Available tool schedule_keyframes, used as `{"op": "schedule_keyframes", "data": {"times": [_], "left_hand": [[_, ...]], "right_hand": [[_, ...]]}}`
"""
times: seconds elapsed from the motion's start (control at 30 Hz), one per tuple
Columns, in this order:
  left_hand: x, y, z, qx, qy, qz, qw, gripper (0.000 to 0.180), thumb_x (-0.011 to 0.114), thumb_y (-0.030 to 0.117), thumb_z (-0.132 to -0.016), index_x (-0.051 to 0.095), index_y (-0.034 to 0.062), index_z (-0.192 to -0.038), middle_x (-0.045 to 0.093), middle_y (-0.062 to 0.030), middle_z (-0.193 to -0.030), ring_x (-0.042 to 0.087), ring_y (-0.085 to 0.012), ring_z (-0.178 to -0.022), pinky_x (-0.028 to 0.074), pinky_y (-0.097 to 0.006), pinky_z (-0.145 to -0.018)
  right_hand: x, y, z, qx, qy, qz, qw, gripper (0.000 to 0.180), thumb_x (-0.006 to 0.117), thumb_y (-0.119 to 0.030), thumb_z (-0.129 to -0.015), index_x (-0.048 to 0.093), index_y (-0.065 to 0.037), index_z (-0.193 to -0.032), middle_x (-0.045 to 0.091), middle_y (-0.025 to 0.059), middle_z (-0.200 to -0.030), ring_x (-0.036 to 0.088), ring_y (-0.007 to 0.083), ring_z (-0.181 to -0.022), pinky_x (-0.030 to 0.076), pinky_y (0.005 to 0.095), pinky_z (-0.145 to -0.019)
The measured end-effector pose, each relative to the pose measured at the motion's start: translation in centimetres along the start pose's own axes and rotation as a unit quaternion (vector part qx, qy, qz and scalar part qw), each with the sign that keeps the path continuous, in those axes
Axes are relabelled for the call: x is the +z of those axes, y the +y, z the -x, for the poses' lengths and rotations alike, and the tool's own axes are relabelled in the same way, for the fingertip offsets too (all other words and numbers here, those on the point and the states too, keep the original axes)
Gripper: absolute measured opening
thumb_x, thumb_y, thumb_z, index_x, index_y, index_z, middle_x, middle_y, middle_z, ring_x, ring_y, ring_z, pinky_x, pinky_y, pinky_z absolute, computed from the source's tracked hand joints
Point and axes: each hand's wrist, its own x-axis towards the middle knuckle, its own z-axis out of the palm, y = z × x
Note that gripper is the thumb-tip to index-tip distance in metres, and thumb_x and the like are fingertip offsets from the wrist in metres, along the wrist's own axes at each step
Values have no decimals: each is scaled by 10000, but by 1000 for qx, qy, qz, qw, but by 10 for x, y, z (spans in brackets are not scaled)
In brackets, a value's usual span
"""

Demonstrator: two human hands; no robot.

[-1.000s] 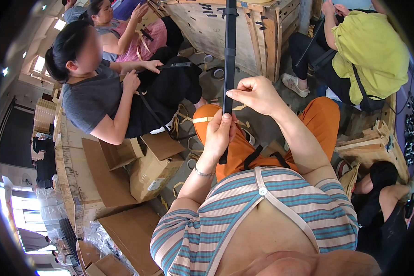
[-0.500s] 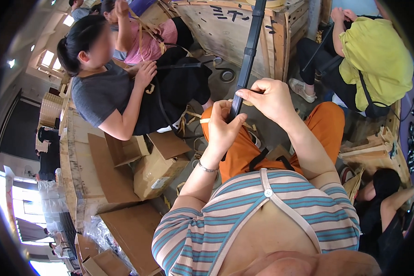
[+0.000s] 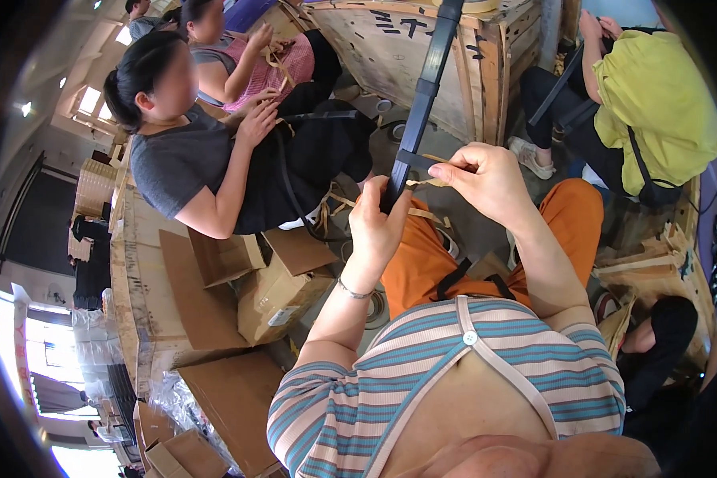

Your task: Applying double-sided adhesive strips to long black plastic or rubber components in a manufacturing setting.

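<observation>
A long black bar point(image 3: 422, 107) slants up and away in front of me, with several black bands around it along its length. My left hand point(image 3: 374, 231) is closed around its near end. Beside it, my right hand point(image 3: 486, 182) pinches the free end of a short black tape strip point(image 3: 416, 160), whose other end lies across the bar. A thin tan strip point(image 3: 429, 183) also runs from my right fingers toward the bar. Whether that strip is joined to the tape I cannot tell.
A wooden crate point(image 3: 406, 60) stands ahead. At left sits a person in a grey shirt point(image 3: 187, 163), near open cardboard boxes point(image 3: 283, 295). On the right sits a person in a yellow top point(image 3: 653, 103). Broken wood point(image 3: 653, 263) lies at the right.
My right hand has drawn away from the bar to the right, pulling the black tape strip out sideways. The tan strip now shows below it. My left hand has shifted slightly down the bar.
</observation>
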Motion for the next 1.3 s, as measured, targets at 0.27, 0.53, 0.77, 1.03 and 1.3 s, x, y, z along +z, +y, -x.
{"op": "schedule_keyframes", "data": {"times": [0.27,0.53,0.77,1.03,1.3], "left_hand": [[-19,6,-4,-185,-125,362,905,150,470,140,-923,483,2,-980,576,-66,-692,445,-55,-454,353,-161,-435],[-35,3,-3,-201,-181,414,869,280,457,279,-929,482,3,-964,544,-78,-647,410,-72,-420,338,-168,-411],[-38,6,-3,-235,-190,503,810,335,461,309,-918,472,-25,-949,524,-87,-601,381,-79,-367,321,-185,-344],[-36,7,-8,-224,-192,565,771,397,497,371,-897,478,-22,-953,502,-77,-673,452,-104,-560,359,-200,-413],[-32,1,-10,-251,-188,587,746,380,501,358,-894,511,-14,-972,433,-40,-718,416,-116,-626,313,-194,-375]], "right_hand": [[-10,-1,2,24,-21,-46,998,208,705,-193,-763,648,1,-715,535,38,-578,462,89,-496,348,242,-458],[-20,1,2,-6,-48,-82,995,166,645,-98,-811,566,4,-706,499,-8,-599,423,29,-532,330,196,-479],[-16,5,-5,60,-98,-134,984,205,657,-151,-802,569,4,-700,521,18,-597,439,59,-522,339,225,-474],[-18,9,-2,17,-46,-99,994,246,693,-163,-781,547,-9,-657,459,-20,-607,386,33,-535,300,205,-475],[-24,8,7,17,-16,-67,997,260,732,-209,-742,583,-13,-658,501,18,-686,458,78,-596,353,233,-542]]}}
